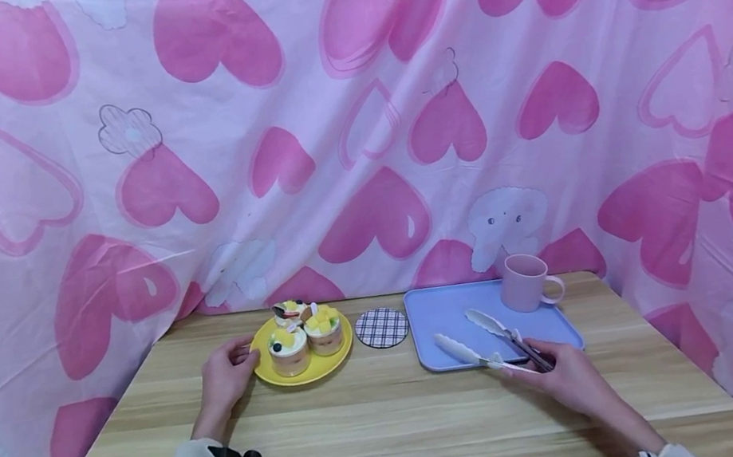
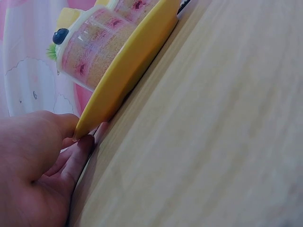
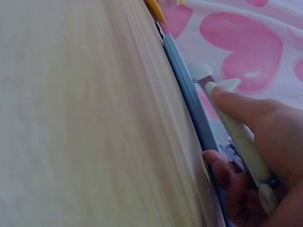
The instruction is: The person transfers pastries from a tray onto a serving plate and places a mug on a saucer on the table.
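Note:
At the left of the table my left hand (image 1: 223, 380) pinches the near-left rim of a yellow plate (image 1: 324, 368). In the left wrist view the thumb lies on the rim and the fingers are beneath it. Three clear dessert cups (image 1: 291, 362) of layered cake, topped with cream and fruit, stand on the plate. My right hand (image 1: 572, 380) grips a pair of tongs (image 1: 461, 350) by the handles. The tongs' arms are spread apart, with their pale scalloped tips over a blue tray (image 1: 434, 308). Close up, the right wrist view shows the thumb along one pale handle (image 3: 244, 144).
On the tray's right side stands a pink mug (image 1: 520, 287), its handle to the right. A round checked coaster (image 1: 382, 328) lies between plate and tray. A pink heart-print curtain (image 1: 352, 142) hangs behind the wooden table (image 1: 374, 445).

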A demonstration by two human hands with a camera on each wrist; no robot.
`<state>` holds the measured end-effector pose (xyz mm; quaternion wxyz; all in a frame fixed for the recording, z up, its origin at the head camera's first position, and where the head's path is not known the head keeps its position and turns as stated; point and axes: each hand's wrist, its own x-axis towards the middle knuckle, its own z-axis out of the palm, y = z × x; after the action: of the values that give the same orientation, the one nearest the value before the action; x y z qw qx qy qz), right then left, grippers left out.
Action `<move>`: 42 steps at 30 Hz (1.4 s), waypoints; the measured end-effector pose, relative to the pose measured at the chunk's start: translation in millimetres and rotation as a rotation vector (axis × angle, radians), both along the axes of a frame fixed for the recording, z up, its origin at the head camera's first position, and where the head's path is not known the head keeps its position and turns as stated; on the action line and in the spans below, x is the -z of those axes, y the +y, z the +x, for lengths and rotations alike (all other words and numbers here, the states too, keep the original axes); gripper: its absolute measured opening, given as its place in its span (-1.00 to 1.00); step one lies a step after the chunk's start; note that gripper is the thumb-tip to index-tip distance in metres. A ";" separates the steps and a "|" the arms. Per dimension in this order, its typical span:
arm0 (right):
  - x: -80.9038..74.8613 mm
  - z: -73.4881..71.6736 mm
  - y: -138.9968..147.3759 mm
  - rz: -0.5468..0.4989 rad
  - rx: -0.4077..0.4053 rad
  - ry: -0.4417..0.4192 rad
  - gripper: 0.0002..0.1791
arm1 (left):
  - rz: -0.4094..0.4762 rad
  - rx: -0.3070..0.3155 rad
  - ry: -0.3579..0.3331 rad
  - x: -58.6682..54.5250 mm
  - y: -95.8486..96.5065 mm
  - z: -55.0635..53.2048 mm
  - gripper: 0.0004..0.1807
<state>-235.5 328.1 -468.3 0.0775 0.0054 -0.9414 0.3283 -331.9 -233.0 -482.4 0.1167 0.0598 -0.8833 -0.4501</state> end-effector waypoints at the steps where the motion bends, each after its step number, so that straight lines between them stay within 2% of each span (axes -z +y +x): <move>1: -0.5 -0.1 -0.1 0.013 0.000 -0.003 0.10 | 0.002 -0.004 -0.004 0.0 -0.1 0.0 -0.55; 9: -2.9 2.1 -0.9 0.111 -0.021 0.017 0.01 | 0.001 0.001 -0.008 0.3 -0.5 1.3 -0.55; 13: -4.7 1.6 -4.1 0.136 -0.026 -0.050 0.03 | 0.005 -0.001 -0.011 0.0 -0.5 1.0 -0.54; 17: -7.0 3.1 -7.9 0.166 -0.064 -0.122 0.08 | 0.003 0.000 -0.005 0.0 -0.6 0.5 -0.55; 21: -10.1 6.9 -11.8 0.232 -0.092 -0.141 0.13 | -0.002 0.004 0.006 0.9 -0.4 0.4 -0.56; 26: -13.2 9.8 -14.8 0.309 -0.074 -0.181 0.10 | -0.003 0.006 0.013 0.8 0.0 1.2 -0.56; 30: -14.3 10.5 -15.2 0.331 -0.070 -0.200 0.09 | 0.006 -0.001 0.005 0.4 0.2 0.7 -0.55; 35: -17.4 9.4 -12.4 0.300 -0.075 -0.180 0.05 | -0.003 -0.006 0.008 0.1 -0.1 -0.1 -0.55; 42: -23.4 0.6 -2.3 0.116 -0.021 -0.115 -0.13 | -0.002 -0.013 0.009 0.3 -0.7 -0.4 -0.55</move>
<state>-234.9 325.8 -444.8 0.0195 0.0008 -0.9616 0.2739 -332.3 -233.7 -482.7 0.1237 0.0632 -0.8827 -0.4490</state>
